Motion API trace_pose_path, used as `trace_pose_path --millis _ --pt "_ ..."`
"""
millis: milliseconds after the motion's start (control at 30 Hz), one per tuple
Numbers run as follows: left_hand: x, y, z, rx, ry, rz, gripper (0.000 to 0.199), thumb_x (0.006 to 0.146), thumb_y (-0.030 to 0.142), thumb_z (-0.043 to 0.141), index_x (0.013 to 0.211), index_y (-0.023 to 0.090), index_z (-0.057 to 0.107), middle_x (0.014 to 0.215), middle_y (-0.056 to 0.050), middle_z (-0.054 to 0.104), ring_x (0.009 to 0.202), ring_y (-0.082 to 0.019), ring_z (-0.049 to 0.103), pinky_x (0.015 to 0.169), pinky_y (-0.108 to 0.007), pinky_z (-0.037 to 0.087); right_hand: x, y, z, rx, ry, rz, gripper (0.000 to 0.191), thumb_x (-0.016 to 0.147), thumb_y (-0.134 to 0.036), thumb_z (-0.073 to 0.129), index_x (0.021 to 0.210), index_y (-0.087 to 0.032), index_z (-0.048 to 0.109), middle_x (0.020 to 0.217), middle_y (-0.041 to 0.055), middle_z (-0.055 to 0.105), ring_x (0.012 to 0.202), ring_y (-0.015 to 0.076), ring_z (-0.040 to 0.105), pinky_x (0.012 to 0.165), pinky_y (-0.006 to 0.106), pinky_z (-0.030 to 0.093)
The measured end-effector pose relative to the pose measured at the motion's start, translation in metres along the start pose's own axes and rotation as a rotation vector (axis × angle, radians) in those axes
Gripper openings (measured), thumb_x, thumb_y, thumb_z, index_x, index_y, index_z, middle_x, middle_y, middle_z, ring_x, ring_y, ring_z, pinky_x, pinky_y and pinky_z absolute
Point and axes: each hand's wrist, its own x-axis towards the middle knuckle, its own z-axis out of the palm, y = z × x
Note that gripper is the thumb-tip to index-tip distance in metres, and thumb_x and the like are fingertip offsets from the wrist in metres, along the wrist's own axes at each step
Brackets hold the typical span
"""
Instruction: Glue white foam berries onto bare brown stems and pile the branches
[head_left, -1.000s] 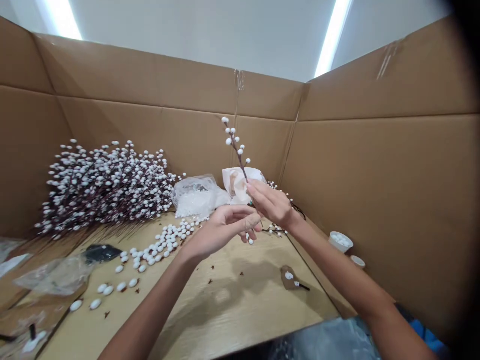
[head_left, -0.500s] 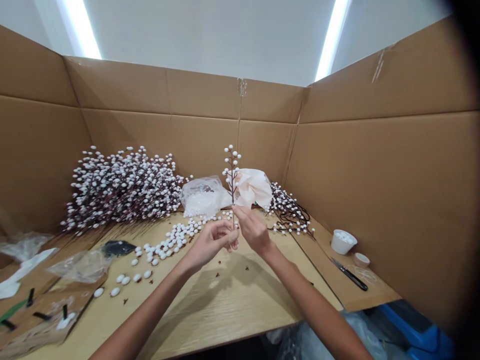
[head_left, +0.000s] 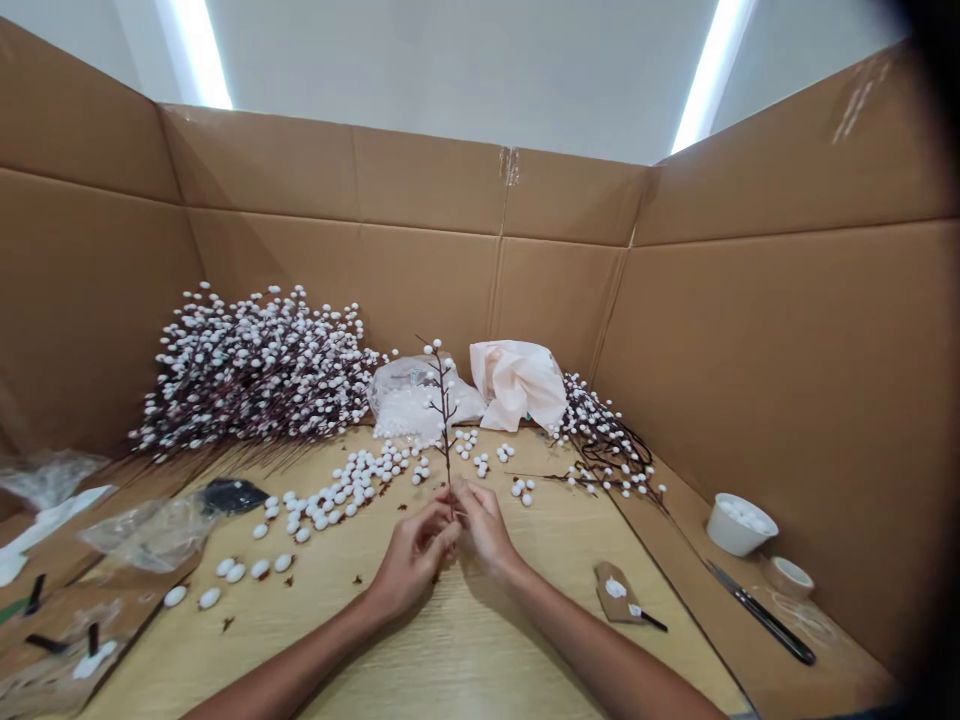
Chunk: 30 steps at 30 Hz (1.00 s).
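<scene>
An artificial berry branch (head_left: 444, 410), dark brown with a few white berries, stands upright above the middle of the table. My right hand (head_left: 480, 525) pinches its lower stem. Just beside it, my left hand (head_left: 417, 555) has its fingers closed at the stem's bottom end, which is mostly hidden by them. Loose white berries (head_left: 367, 480) lie across the board to the left, and small clusters (head_left: 523, 490) of them sit behind my right hand.
A large pile of berry branches (head_left: 255, 370) lies at back left, with a smaller bunch (head_left: 600, 430) at right. Plastic bags (head_left: 412, 395) stand between. At right are a white cup (head_left: 741, 524), a tape roll (head_left: 790, 577), a knife (head_left: 765, 612) and a cardboard scrap (head_left: 619, 592).
Both hands have come lower and nearer with the branch, whose visible tip now looks barer. The camera view has shifted, and the cardboard scrap at right is now uncovered by my right arm.
</scene>
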Motion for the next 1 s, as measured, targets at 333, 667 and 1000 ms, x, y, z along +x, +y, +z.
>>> trace_pose_path --millis 333,667,1000 --pt "-0.008 0.008 0.004 0.041 0.039 -0.033 0.020 0.085 0.034 0.054 0.081 0.015 0.057 0.077 -0.002 0.057 0.068 -0.013 0.051 0.062 -0.022 0.040 -0.018 -0.004 0.007 0.147 0.012 0.097 0.040 0.071 -0.054 0.066 0.072 -0.015 0.065 0.057 -0.0021 0.054 0.047 0.0079 0.042 0.045 0.020 0.030" --pt "-0.009 0.008 0.003 0.069 0.030 -0.024 0.018 0.086 0.032 0.053 0.083 0.014 0.058 0.076 -0.003 0.057 0.068 -0.013 0.051 0.062 -0.022 0.041 -0.020 -0.005 0.007 0.130 0.002 0.110 0.039 0.072 -0.053 0.066 0.074 -0.014 0.063 0.061 -0.0019 0.054 0.052 0.0083 0.045 0.048 0.020 0.031" --pt "-0.010 0.008 0.002 0.064 0.035 -0.032 0.021 0.086 0.033 0.053 0.078 0.014 0.057 0.070 -0.001 0.055 0.063 -0.012 0.051 0.058 -0.022 0.040 -0.019 -0.003 0.006 0.097 -0.015 0.107 0.045 0.067 -0.060 0.066 0.068 -0.015 0.061 0.054 -0.0038 0.051 0.045 0.0075 0.041 0.041 0.020 0.029"
